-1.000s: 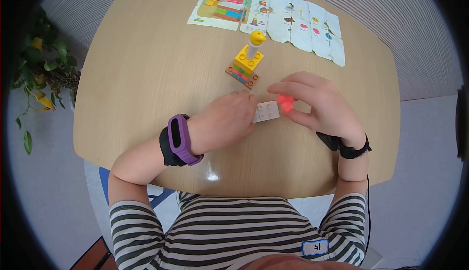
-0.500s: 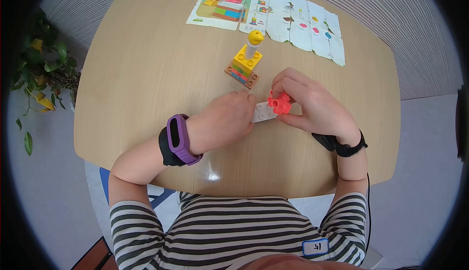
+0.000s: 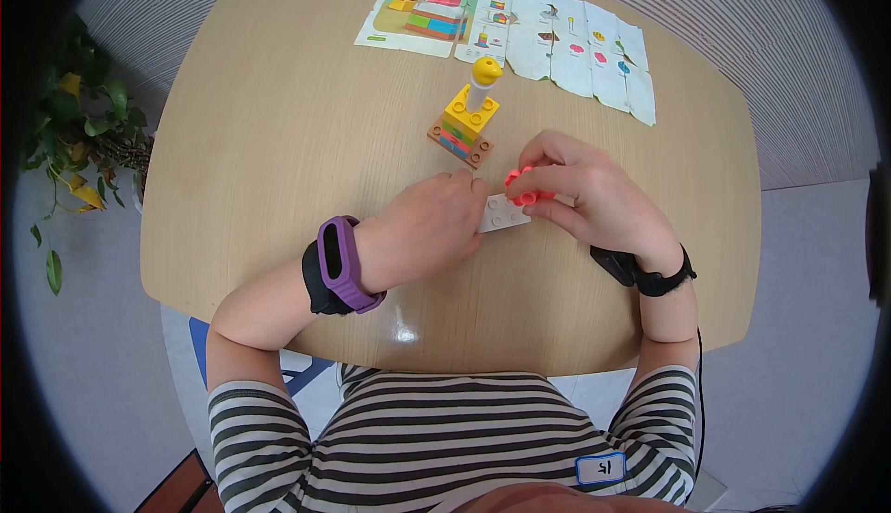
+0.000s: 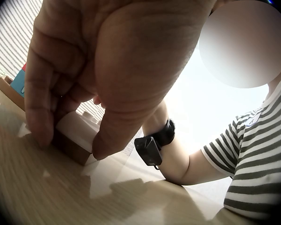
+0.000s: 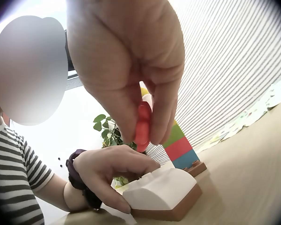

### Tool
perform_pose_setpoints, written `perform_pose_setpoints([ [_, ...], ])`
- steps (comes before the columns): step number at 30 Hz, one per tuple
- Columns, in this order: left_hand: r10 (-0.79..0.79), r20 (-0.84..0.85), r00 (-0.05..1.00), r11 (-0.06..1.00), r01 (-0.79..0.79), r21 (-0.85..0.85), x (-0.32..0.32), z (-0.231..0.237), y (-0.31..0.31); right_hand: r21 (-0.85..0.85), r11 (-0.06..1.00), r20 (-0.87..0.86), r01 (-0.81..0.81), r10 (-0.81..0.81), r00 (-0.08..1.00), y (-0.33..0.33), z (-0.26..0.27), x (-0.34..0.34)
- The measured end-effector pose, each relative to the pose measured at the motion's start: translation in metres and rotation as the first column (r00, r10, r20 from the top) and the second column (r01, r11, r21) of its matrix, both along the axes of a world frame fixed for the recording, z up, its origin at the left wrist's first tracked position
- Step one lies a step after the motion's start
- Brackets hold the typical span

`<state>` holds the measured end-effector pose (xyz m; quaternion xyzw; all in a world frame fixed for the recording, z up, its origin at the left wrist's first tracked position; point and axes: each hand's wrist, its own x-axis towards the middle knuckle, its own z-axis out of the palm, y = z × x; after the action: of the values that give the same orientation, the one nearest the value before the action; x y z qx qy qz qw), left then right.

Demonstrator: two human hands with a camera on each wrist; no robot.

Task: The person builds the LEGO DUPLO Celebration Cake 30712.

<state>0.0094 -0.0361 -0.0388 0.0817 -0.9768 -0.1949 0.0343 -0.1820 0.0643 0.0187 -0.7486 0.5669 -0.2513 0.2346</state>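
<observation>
My left hand rests low on the table, thumb and fingers on either side of a white, curved-top toy brick. A brown layer lies under the white part in the right wrist view. Just above the brick's right end, my right hand pinches a coral-red flower-shaped toy piece between thumb and fingers. The right wrist view has the flower edge-on, hanging over the white brick. Behind the hands stands a toy-brick tower, with layered colours, a white post and a yellow top piece.
An unfolded, creased instruction sheet lies along the table's far edge. The tower stands on a brown studded plate. A leafy plant is beyond the left side of the wooden table.
My right hand has moved left, bringing the flower over the white brick's right end. Its fingers have turned the flower, which now lies tilted and partly covered. My left hand has stayed in place.
</observation>
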Motion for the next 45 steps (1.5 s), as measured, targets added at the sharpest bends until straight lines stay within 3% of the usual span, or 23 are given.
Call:
perform_pose_setpoints([
  [5, -0.003, -0.005, 1.0, 1.0, 0.003, -0.001, 0.0, 0.0, 0.0, 0.003, 0.999, 0.004, -0.034, 0.034, 0.999, -0.002, -0.004, -0.002],
  [11, 0.009, 0.009, 1.0, 1.0, -0.009, 0.006, -0.001, 0.002, 0.0, -0.106, 0.994, -0.04, -0.042, 0.038, 0.998, -0.003, -0.005, 0.001],
  [23, 0.023, 0.013, 1.0, 0.999, -0.023, 0.025, -0.001, 0.0, 0.001, 0.096, 0.992, -0.164, 0.084, -0.067, 0.984, 0.002, 0.002, 0.009],
  [29, 0.022, -0.006, 1.0, 0.999, -0.022, 0.025, 0.0, -0.001, 0.001, 0.002, 1.0, -0.155, 0.014, -0.014, 0.988, 0.0, -0.005, 0.004],
  [35, 0.021, -0.003, 1.0, 1.0, -0.021, 0.013, 0.0, 0.001, 0.001, -0.057, 0.996, -0.145, 0.062, -0.07, 0.987, 0.0, -0.003, 0.011],
  [38, 0.022, -0.009, 1.0, 1.0, -0.022, 0.014, -0.001, 0.001, 0.001, 0.057, 0.991, -0.121, 0.123, -0.115, 0.986, 0.001, 0.003, 0.015],
  [41, 0.012, -0.01, 1.0, 1.0, -0.012, 0.018, 0.0, 0.001, 0.0, 0.077, 0.995, -0.205, 0.06, -0.043, 0.978, 0.002, -0.001, 0.012],
  [45, 0.01, -0.014, 1.0, 1.0, -0.01, 0.022, 0.0, -0.001, 0.0, -0.061, 0.998, -0.146, -0.02, 0.011, 0.989, 0.0, -0.006, 0.012],
])
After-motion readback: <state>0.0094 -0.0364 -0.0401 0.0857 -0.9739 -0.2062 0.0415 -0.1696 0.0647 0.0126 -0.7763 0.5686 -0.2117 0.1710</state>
